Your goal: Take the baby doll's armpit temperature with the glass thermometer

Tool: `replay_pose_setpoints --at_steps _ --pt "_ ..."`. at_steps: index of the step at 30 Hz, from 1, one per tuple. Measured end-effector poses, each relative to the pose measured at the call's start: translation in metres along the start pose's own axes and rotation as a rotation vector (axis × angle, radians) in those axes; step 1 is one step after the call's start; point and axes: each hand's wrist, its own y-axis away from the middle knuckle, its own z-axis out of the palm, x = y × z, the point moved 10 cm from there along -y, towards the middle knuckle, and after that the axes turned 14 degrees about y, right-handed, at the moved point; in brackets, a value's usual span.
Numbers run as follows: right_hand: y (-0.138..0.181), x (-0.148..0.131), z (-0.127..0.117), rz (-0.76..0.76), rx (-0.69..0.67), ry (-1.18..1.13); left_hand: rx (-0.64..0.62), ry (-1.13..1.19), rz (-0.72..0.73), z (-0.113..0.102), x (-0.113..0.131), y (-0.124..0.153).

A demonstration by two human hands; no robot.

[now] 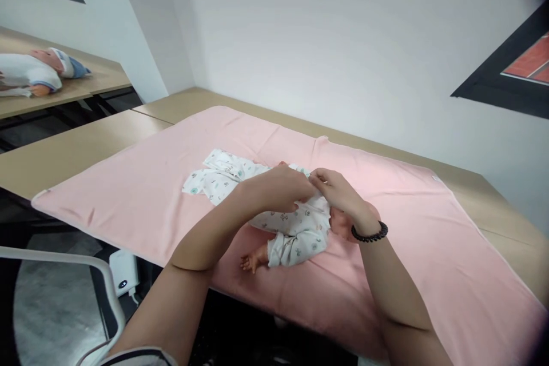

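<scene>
A baby doll point(253, 257) lies on a pink blanket point(167, 177), its head toward the right and its near arm stretched left. It wears a white printed baby shirt point(300, 246), with matching trousers point(218, 174) spread to the left. My left hand point(285, 187) reaches across the doll's chest, fingers curled closed at the shirt's upper front. My right hand point(337, 190), wearing a dark bead bracelet, pinches the shirt near the far shoulder, its fingertips close to my left hand's. The bit of cloth between the fingers is mostly hidden. My right wrist covers much of the doll's head.
The blanket covers most of a wooden table point(128, 131) against a white wall. Another doll point(38, 71) in a blue-and-white cap lies on a table at far left. A white power bank point(123, 271) and a chair frame point(98, 263) sit below the near-left edge.
</scene>
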Motion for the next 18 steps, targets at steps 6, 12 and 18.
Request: replay_pose_setpoints --at_steps 6,12,18 --pt "0.003 0.000 -0.004 -0.024 0.056 0.073 -0.060 -0.004 -0.235 -0.004 -0.037 0.016" --pt "0.003 -0.004 -0.003 -0.013 0.049 0.123 -0.108 0.055 -0.190 0.012 -0.049 -0.001" --pt "0.007 -0.004 -0.004 -0.016 0.043 0.146 -0.111 0.118 -0.150 0.014 -0.046 -0.003"
